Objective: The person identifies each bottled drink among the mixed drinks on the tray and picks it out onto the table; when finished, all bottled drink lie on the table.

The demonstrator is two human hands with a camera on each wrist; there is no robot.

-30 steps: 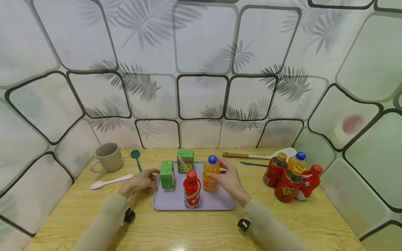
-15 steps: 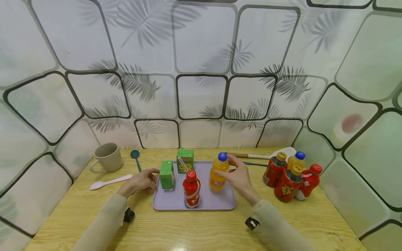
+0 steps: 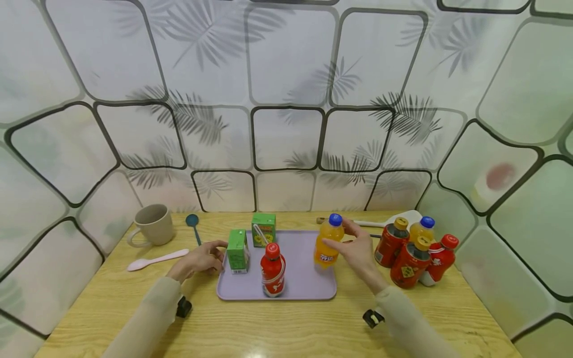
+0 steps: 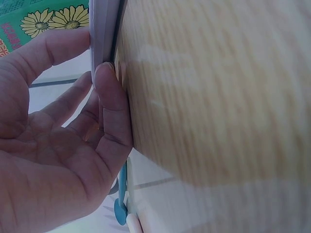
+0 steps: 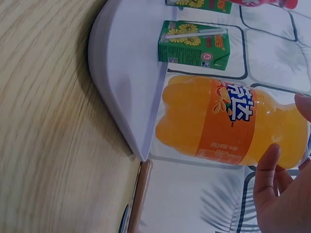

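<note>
My right hand [image 3: 361, 251] grips a bottle of orange soda [image 3: 329, 242] with a blue cap by its upper part. The bottle's base hangs above the right end of the lilac tray [image 3: 304, 288], apart from it in the right wrist view [image 5: 214, 121]. At the tray's left edge my left hand [image 3: 201, 259] holds the rim between thumb and fingers, as the left wrist view shows on the tray edge [image 4: 102, 39]. On the tray stand two green drink cartons, one at the left [image 3: 238, 252] and one behind [image 3: 264, 229], and a red-capped red bottle [image 3: 273, 271] in front.
Several bottles [image 3: 409, 263] stand grouped at the right. A white spatula [image 3: 405, 217] with a wooden handle and a dark knife lie behind. At the left are a beige mug [image 3: 154, 226], a pink spoon [image 3: 156, 259] and a teal spoon [image 3: 193, 223].
My right hand has lifted the orange soda bottle off the tray and carried it to the right. My left hand has stayed at the tray's left edge.
</note>
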